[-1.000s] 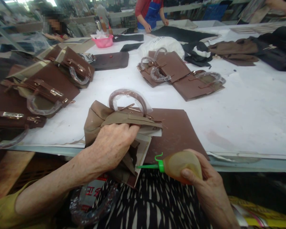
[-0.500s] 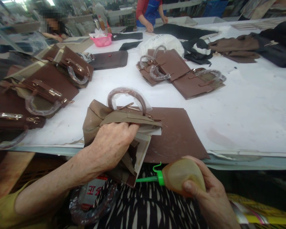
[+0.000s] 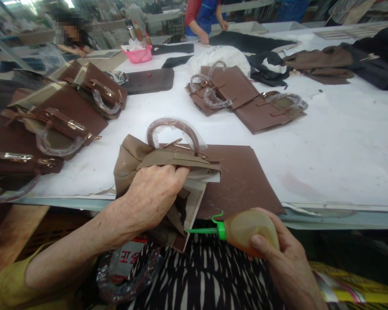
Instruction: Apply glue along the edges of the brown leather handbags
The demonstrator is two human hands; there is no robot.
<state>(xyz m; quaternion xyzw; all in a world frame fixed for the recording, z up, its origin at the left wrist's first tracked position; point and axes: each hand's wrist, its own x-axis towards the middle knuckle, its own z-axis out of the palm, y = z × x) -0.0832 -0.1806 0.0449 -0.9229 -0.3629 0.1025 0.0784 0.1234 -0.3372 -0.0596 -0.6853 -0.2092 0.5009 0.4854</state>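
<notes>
My left hand point(image 3: 151, 196) is closed on the tan lining and folded edge of a brown handbag piece point(image 3: 168, 165) at the table's front edge. The bag's plastic-wrapped round handle point(image 3: 173, 129) stands up behind my fingers. A flat brown panel point(image 3: 239, 181) of the same bag lies to the right on the table. My right hand point(image 3: 278, 254) grips an amber glue bottle point(image 3: 245, 226) with a green nozzle point(image 3: 202, 230). The nozzle tip touches the lower edge of the folded piece, just below my left hand.
Several finished brown handbags point(image 3: 61, 120) are stacked at the left of the white table point(image 3: 342, 142). More bag pieces point(image 3: 245, 101) lie in the middle, dark fabric point(image 3: 349, 64) at far right. A pink tub point(image 3: 139, 54) sits at the back, with people working behind.
The glue bottle dropped a little and shifted slightly right, then edged back up toward the bag's edge. My left hand keeps the same hold.
</notes>
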